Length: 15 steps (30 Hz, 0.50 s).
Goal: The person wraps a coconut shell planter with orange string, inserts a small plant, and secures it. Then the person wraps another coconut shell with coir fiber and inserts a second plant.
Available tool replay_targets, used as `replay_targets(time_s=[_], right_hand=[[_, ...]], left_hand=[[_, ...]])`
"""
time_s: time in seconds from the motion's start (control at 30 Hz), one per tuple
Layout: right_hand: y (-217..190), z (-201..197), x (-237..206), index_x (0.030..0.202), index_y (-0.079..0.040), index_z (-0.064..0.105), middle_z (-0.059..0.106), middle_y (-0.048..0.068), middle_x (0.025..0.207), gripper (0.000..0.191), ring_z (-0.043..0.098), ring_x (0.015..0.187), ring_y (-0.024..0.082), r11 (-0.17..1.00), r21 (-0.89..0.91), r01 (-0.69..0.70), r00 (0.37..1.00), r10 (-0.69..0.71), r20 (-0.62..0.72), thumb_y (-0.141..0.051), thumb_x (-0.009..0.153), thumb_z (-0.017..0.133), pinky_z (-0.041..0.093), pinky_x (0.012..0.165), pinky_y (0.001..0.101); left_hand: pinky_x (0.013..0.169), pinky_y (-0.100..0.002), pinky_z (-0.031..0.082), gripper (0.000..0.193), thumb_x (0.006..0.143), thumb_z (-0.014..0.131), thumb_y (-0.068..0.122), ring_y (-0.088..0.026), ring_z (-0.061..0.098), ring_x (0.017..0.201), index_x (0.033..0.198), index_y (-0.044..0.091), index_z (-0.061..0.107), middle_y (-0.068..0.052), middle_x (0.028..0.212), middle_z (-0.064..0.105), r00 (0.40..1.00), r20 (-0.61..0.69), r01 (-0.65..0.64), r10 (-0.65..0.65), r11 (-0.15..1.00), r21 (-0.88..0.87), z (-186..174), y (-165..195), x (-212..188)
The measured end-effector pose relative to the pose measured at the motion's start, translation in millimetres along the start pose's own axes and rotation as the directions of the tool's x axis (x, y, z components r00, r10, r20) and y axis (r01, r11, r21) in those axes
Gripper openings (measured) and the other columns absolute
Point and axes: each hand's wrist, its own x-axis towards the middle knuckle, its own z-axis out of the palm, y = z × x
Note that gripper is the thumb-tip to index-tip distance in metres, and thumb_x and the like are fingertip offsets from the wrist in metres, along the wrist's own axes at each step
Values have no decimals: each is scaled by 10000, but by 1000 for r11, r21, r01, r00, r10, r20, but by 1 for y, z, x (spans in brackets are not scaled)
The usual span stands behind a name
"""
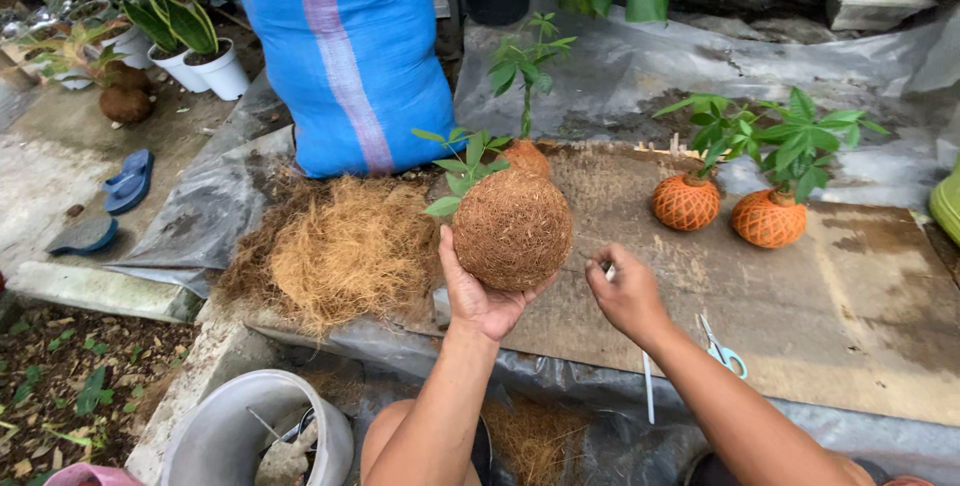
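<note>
— Outdoors, what lies on the board (860, 316)?
— Loose fibre (335, 251), scissors (722, 351), and two orange-netted plant balls (686, 202) (768, 218) well apart from the hands.
— And the hands?
— The left hand (480, 296) cups a fibre ball (512, 229) from below, fingers curled round it, above the board. The right hand (628, 296), just beside it, pinches something small; I cannot tell what.

Outdoor daylight; grey plastic sheeting (640, 66) over a concrete floor (60, 156).

Small item in right hand (628, 296) indistinct
</note>
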Motion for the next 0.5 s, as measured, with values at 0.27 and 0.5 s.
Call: replay_targets(time_s=[0.27,0.5], right_hand=[[-66,-77,-47,968,-8,660,724,97,1086,75,690,992,159,921,289,263,961,-224,-160,-50,914,691,540,873,304],[-65,-89,-52,946,-7,637,693,153,1301,69,684,1138,226,914,236,329,939,-290,-187,-44,912,685,515,969,337]], left_hand=[[1016,-665,468,920,788,425,843,-386,549,1327,1488,249,476,-118,1489,548,999,-21,27,-25,996,90,11,-36,1],[1045,-645,470,864,841,411,795,-364,554,1334,1489,228,479,-114,1477,559,999,-33,42,-37,986,162,15,-57,2]])
